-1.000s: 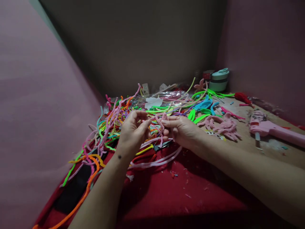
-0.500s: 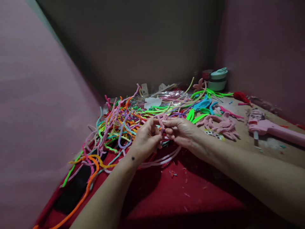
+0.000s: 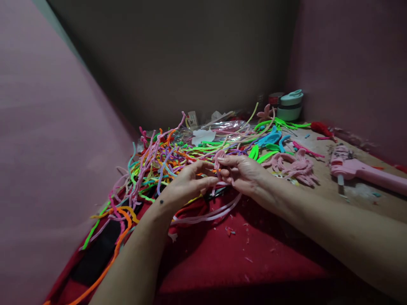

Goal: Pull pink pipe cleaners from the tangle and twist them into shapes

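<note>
A looped pink pipe cleaner (image 3: pixel 220 156) is held up between my two hands, in front of the heap. My right hand (image 3: pixel 246 171) pinches its loop between thumb and fingers, and loose pink ends hang below. My left hand (image 3: pixel 190 180) is at the strand's left side, thumb and finger stretched toward it with their tips at the strand; part of that grip is hidden. Below the hands, pale pink pipe cleaners (image 3: pixel 213 216) curve across the red cloth (image 3: pixel 248 262). Right of my right hand lies a bundle of bent pink pipe cleaners (image 3: pixel 300 167).
A tangled heap of coloured pipe cleaners (image 3: pixel 152 156) spreads left and behind. Clear plastic packaging (image 3: pixel 227 127) lies at the back. A pink glue gun (image 3: pixel 352 167) rests at right, and a mint-green container (image 3: pixel 290 106) stands at the back. A black flat item (image 3: pixel 97 254) lies left.
My left hand has shifted left and its thumb and finger have straightened. The pink loop shows more above my right fingertips, with ends hanging lower. My right hand has hardly moved.
</note>
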A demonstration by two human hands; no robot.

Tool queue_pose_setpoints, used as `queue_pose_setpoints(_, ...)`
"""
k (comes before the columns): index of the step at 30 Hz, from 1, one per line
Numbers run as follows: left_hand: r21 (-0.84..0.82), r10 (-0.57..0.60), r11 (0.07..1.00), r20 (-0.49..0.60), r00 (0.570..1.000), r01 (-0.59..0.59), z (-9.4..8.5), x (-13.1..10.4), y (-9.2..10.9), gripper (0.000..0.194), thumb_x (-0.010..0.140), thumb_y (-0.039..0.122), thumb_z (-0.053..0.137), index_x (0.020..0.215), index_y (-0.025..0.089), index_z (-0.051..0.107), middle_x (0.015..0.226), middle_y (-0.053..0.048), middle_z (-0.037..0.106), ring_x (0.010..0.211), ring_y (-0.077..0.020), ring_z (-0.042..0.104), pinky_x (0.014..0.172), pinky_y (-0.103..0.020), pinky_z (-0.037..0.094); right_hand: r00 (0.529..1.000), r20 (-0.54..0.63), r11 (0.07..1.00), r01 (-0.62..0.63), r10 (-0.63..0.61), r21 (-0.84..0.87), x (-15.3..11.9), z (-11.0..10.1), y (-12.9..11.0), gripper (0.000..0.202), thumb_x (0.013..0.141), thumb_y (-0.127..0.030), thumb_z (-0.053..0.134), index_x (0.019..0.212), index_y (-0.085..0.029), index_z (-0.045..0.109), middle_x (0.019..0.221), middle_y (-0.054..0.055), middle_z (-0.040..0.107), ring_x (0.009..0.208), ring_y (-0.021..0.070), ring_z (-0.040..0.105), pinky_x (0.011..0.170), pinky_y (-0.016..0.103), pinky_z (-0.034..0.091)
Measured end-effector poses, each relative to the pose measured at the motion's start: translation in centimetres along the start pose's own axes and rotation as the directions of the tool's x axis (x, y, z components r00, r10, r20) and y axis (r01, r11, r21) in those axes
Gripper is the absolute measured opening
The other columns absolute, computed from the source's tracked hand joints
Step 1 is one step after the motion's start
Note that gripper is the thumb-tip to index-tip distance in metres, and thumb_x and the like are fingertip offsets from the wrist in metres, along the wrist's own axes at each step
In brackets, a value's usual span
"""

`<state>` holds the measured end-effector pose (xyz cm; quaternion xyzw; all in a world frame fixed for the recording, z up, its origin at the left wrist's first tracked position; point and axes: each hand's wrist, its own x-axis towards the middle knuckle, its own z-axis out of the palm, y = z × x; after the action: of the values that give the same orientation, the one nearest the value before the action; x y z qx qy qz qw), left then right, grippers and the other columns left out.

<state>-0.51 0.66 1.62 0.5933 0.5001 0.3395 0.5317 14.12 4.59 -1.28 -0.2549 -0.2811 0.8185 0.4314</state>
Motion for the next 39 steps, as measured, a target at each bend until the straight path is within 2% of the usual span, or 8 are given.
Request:
queue_pose_setpoints(4,-0.264,0.034,0.964,-0.028,0.999,-0.040,0.7,0.2,-0.7,0.025,0.071,0.027,0.066,0.090,0.016,0.055,0.069,0.001,0.059,0.046,-0.0046,0.051,0.037,-0.013,0.037,0.997,-0.050,0.997,0.052,-0.055,-0.061,0.1,-0.1,0.4,0.009,0.068,-0.010,0.054,0.060,-0.014,0.054,0.045,-0.003,0.048,0.038,0.0045,0.037,0.035,0.017,0.024)
queue_pose_setpoints(10,-0.400,-0.011,0.916,0.046,0.999,0.028,0.7,0.9,-1.6,0.019,0.072,0.025,0.065,0.081,0.010,0.057,0.069,-0.005,0.063,0.047,-0.0064,0.054,0.036,-0.014,0.039,0.999,-0.044,0.996,-0.008,0.004,-0.087,-0.3,0.2,0.4,0.012,0.070,-0.008,0.052,0.059,-0.012,0.054,0.042,-0.004,0.045,0.035,0.0040,0.037,0.034,0.016,0.025)
queue_pose_setpoints(16,-0.352,0.014,0.936,0.047,0.999,0.003,0.6,0.4,-1.0,0.018,0.077,0.029,0.060,0.074,0.012,0.055,0.056,0.000,0.058,0.034,-0.0062,0.048,0.027,-0.014,0.033,0.989,0.095,0.984,0.121,-0.110,-0.127,-0.4,0.3,0.5,0.018,0.078,-0.023,0.052,0.063,-0.012,0.057,0.047,0.001,0.053,0.040,0.0096,0.048,0.038,0.020,0.034)
queue_pose_setpoints(21,-0.237,0.003,0.972,0.062,0.998,0.012,0.5,-0.2,-0.6,0.018,0.075,0.029,0.062,0.073,0.013,0.054,0.054,0.002,0.056,0.030,-0.0027,0.042,0.027,-0.011,0.030,0.973,0.022,0.953,0.230,-0.230,-0.199,-0.5,0.6,0.6,0.023,0.075,-0.017,0.054,0.052,-0.011,0.055,0.044,-0.001,0.049,0.037,0.0048,0.041,0.039,0.019,0.030)
queue_pose_setpoints(27,-0.274,-0.005,0.962,0.005,1.000,0.007,0.1,-0.1,-0.8,0.017,0.073,0.027,0.063,0.074,0.012,0.056,0.054,0.002,0.056,0.031,-0.0033,0.044,0.028,-0.012,0.033,0.943,0.033,0.895,0.325,-0.331,-0.305,-0.4,0.4,0.5,0.022,0.072,-0.024,0.059,0.054,-0.012,0.057,0.045,-0.001,0.051,0.039,0.0054,0.041,0.040,0.019,0.029)
queue_pose_setpoints(31,-0.265,0.042,0.963,-0.047,0.998,-0.053,0.1,-0.1,-0.5,0.016,0.071,0.025,0.065,0.075,0.011,0.057,0.060,-0.001,0.061,0.036,-0.0064,0.050,0.029,-0.016,0.039,0.950,0.070,0.877,0.309,-0.305,-0.368,-0.7,0.6,0.4,0.020,0.071,-0.026,0.057,0.056,-0.014,0.058,0.047,-0.002,0.053,0.042,0.0068,0.044,0.042,0.020,0.035)
queue_pose_setpoints(35,-0.239,0.078,0.965,-0.132,0.988,-0.108,0.0,-0.3,0.2,0.016,0.068,0.022,0.066,0.075,0.011,0.057,0.060,-0.001,0.062,0.040,-0.0087,0.053,0.031,-0.017,0.042,0.945,0.086,0.798,0.313,-0.315,-0.516,-0.9,0.7,0.1,0.016,0.066,-0.016,0.057,0.049,-0.014,0.057,0.039,-0.005,0.045,0.036,0.0041,0.034,0.036,0.019,0.028)
queue_pose_setpoints(39,-0.210,0.060,0.972,-0.199,0.978,-0.103,-0.1,-0.4,0.7,0.016,0.066,0.022,0.066,0.073,0.011,0.056,0.057,-0.001,0.061,0.038,-0.0088,0.052,0.031,-0.018,0.042,0.972,0.191,0.830,0.216,-0.135,-0.514,-0.8,0.4,0.0,0.009,0.066,-0.018,0.060,0.060,-0.012,0.061,0.043,-0.003,0.051,0.033,0.0051,0.039,0.033,0.019,0.029)
